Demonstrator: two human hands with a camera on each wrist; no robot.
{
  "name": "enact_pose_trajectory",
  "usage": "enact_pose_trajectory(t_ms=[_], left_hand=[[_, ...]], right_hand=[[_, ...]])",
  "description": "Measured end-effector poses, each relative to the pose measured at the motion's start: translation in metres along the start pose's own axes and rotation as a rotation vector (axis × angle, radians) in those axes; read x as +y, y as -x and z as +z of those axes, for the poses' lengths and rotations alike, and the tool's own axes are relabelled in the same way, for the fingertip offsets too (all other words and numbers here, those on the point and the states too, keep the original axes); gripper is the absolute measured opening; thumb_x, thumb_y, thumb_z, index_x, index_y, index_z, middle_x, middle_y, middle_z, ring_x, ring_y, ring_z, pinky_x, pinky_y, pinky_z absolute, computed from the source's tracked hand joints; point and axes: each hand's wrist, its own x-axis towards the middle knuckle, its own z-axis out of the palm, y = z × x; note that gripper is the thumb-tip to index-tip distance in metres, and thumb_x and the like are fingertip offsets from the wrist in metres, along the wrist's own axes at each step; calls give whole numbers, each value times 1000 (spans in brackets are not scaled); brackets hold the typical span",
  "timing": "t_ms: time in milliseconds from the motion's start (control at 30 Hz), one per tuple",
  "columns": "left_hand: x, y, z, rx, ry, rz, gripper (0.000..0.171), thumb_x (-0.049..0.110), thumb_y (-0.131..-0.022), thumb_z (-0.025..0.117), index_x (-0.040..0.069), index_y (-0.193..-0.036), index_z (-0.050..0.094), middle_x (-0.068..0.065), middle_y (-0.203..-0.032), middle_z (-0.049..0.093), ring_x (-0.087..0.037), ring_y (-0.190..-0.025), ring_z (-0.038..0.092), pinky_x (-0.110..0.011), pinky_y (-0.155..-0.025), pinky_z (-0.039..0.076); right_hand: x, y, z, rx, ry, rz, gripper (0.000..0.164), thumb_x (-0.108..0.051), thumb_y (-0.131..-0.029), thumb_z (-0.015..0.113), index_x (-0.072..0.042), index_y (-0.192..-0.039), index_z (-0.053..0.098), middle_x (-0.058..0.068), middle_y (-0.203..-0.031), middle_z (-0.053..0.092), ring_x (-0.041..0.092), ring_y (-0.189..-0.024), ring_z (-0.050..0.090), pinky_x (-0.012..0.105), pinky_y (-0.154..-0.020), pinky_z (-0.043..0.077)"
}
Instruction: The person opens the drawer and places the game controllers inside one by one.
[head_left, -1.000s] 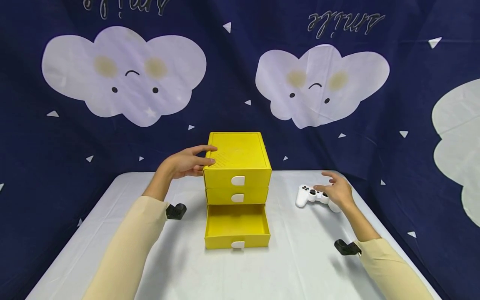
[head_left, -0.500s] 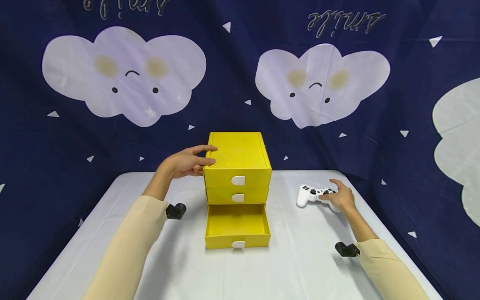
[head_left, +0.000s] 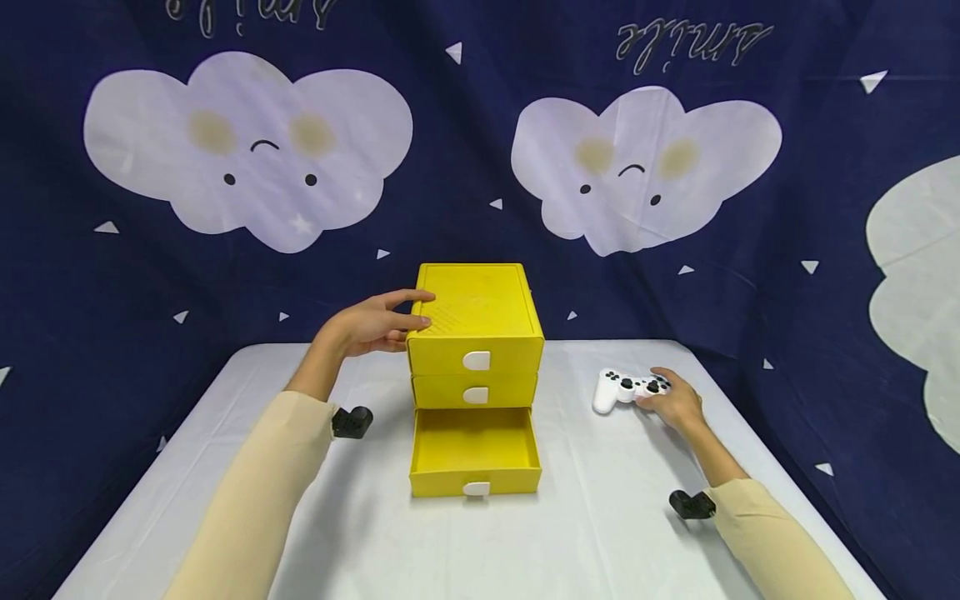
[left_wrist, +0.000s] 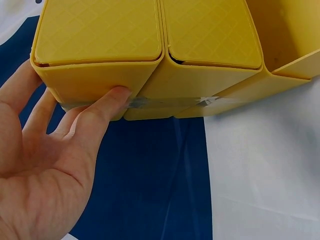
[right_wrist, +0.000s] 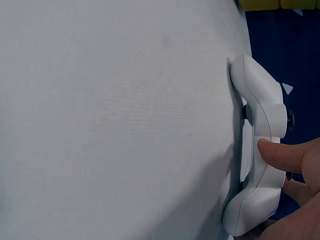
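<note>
A yellow drawer unit (head_left: 480, 300) with white handles stands mid-table, its bottom drawer (head_left: 442, 485) pulled out with nothing inside. My left hand (head_left: 367, 327) rests at the unit's upper left edge, two fingertips on top and other fingers along the side. In the left wrist view, one fingertip (left_wrist: 120, 94) presses the yellow wall beside a strip of clear tape. To the right, my right hand (head_left: 681, 404) holds a white game controller (head_left: 606, 398) by its right end. The right wrist view shows the thumb (right_wrist: 280, 154) on the controller's near edge, other fingers partly hidden behind it.
A white cloth covers the table (head_left: 585, 517). Behind and beside it hangs a dark blue curtain (head_left: 457, 183) with clouds. Black wrist cameras sit below each hand, one on the left (head_left: 352, 422) and one on the right (head_left: 692, 505).
My right hand has come down from over the controller to its right end, and the fingers have closed on it. The left hand and drawer unit have not moved.
</note>
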Motion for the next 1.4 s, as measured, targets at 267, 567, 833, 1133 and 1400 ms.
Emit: enact_pose_trajectory(t_ms=[267,567,833,1133,1400], left_hand=[[1,1,1,-6,3,6,61,27,-98,69,33,-154,43,-4,-116,56,-14,-74,54,-31,-88,55],[-1,2,-1,-12,-4,17,60,27,-100,68,33,-154,42,-3,-102,55,-15,-69,48,-30,-86,54],[-3,1,-1,-21,-21,30,63,27,-100,67,30,-156,39,-6,-125,56,-14,-80,58,-28,-88,56],[-3,1,-1,-25,-21,29,65,28,-100,68,29,-157,38,-11,-136,54,-15,-88,62,-33,-95,56],[-1,2,0,-9,-12,20,63,27,-100,68,31,-156,40,-11,-139,54,-17,-90,64,-34,-94,57]], right_hand=[[1,2,-1,0,9,0,71,-21,-85,75,0,-146,45,40,-145,41,59,-131,37,65,-109,31],[4,2,-1,-3,36,-15,71,-26,-83,78,1,-143,50,41,-135,47,52,-121,41,61,-103,36],[6,7,-1,1,57,-51,73,-33,-82,82,-1,-141,54,39,-132,52,47,-115,43,57,-96,37],[6,11,-1,2,76,-82,69,-36,-83,81,0,-136,57,38,-126,53,45,-112,44,52,-90,39],[0,19,-2,31,66,-124,65,-37,-80,84,0,-129,60,33,-116,56,42,-105,46,43,-79,38]])
